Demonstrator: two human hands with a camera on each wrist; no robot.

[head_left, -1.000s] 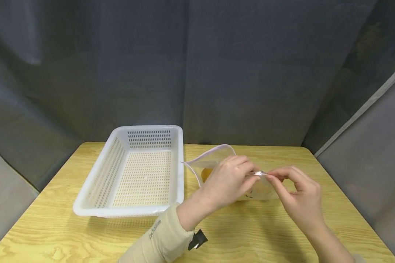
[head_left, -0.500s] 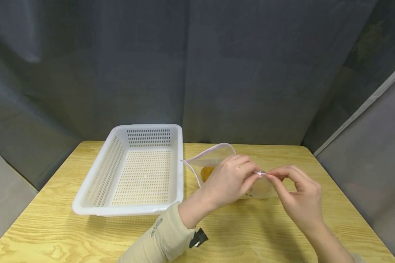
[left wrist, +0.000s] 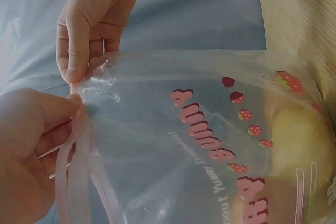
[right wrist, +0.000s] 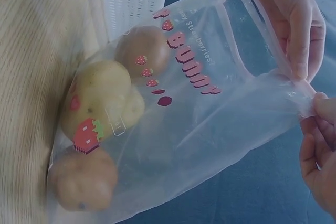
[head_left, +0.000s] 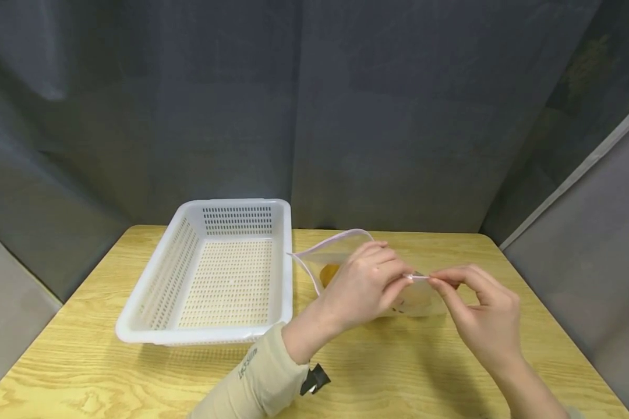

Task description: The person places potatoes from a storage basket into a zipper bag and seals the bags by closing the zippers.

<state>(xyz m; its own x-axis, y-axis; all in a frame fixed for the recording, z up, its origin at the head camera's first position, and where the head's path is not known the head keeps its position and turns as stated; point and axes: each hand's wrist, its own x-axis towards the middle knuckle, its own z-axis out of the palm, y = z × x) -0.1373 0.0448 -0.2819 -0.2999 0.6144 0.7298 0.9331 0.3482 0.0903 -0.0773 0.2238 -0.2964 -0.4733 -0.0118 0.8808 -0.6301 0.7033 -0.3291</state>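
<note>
A clear zip bag [head_left: 340,247] with a pink zip edge stands on the table, printed with strawberries and pink lettering. My left hand [head_left: 357,285] pinches the zip edge between thumb and forefinger. At the bag's right corner, the thumb and forefinger of my right hand [head_left: 487,314] pinch the same edge. Left of my left hand the mouth gapes; between the hands the two edges lie together. Inside, at the bottom, are a yellow potato [right wrist: 100,90] and brownish round things, one a brown lump [right wrist: 84,177], another a smooth brown ball [right wrist: 144,51].
A white perforated plastic basket [head_left: 288,291] stands left of the bag, its right rim right by the bag's open mouth. Both are on a wood-grain table [head_left: 529,349]. Dark cloth [head_left: 388,116] hangs behind the table, with grey panels at the sides.
My right hand has slid slightly right along the zip edge, so more of the strip shows between my hands. My left hand has stayed nearly in place; the basket has not moved.
</note>
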